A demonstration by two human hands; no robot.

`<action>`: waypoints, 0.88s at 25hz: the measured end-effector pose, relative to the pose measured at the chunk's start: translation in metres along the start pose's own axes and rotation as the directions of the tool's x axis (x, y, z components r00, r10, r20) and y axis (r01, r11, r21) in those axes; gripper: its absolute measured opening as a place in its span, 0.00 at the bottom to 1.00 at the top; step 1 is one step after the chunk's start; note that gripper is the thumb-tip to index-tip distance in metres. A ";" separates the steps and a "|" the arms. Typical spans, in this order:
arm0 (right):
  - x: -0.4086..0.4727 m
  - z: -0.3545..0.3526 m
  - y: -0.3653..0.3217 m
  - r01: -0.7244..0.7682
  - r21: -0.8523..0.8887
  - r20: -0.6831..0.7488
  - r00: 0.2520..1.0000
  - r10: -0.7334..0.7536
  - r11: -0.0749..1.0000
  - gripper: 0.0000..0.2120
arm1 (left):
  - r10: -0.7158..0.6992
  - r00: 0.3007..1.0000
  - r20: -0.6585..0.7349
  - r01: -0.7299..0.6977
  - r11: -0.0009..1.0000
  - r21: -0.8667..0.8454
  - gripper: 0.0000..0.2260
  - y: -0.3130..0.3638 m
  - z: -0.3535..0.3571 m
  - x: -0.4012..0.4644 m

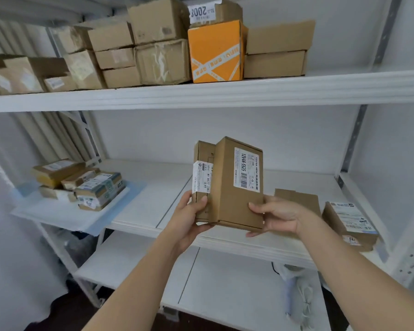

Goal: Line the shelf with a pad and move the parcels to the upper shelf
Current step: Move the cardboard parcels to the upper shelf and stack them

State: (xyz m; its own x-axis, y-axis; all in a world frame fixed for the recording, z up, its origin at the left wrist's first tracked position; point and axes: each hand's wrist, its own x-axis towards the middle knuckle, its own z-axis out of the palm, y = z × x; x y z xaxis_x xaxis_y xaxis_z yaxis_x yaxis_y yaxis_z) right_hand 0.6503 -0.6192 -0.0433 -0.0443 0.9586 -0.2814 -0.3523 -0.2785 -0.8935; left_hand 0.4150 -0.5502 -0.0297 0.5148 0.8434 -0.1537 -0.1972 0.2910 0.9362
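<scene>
I hold two flat brown cardboard parcels upright in front of the middle shelf [225, 173]. My left hand [191, 216] grips the narrower rear parcel [202, 168] by its lower left edge. My right hand [277, 215] grips the wider front parcel [239, 185], which bears a white barcode label, at its lower right corner. The two parcels touch and overlap. The upper shelf [225, 91] carries a row of stacked boxes, among them an orange box [216, 51]. A pale blue pad [105, 211] lies on the shelf section to the left, under a pile of small parcels [81, 185].
Behind my right hand lies a flat brown box [304, 199], and a labelled parcel [350, 225] sits at the shelf's right end. The right part of the upper shelf [356, 77] holds nothing. A lower shelf [225, 283] lies beneath. White bags [296, 287] hang at the lower right.
</scene>
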 end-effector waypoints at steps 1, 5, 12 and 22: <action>-0.004 0.017 0.004 0.006 -0.005 0.032 0.999 -0.006 1.000 0.51 | 0.020 1.000 -0.003 -0.021 1.000 -0.015 0.12 0.004 -0.012 -0.014; -0.022 0.088 0.014 0.085 0.045 0.107 0.990 -0.089 0.995 0.38 | 0.149 0.989 -0.007 -0.149 0.984 -0.092 0.12 0.028 -0.057 -0.068; -0.083 0.158 -0.025 0.362 0.001 0.056 0.931 -0.361 0.932 0.36 | 0.317 0.947 0.059 -0.307 0.942 -0.134 0.18 0.079 -0.066 -0.118; -0.136 0.161 -0.131 0.716 -0.057 -0.213 0.672 -0.709 0.695 0.32 | 0.470 0.869 0.155 -0.461 0.882 -0.096 0.16 0.155 -0.003 -0.116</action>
State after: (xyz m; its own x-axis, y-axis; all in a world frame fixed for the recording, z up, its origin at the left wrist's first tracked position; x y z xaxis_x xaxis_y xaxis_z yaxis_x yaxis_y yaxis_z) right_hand 0.5516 -0.7038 0.1689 0.4191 0.8289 0.3704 -0.2232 0.4895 -0.8430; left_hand 0.3220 -0.6012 0.1321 0.4836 0.7998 0.3556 -0.4910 -0.0885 0.8666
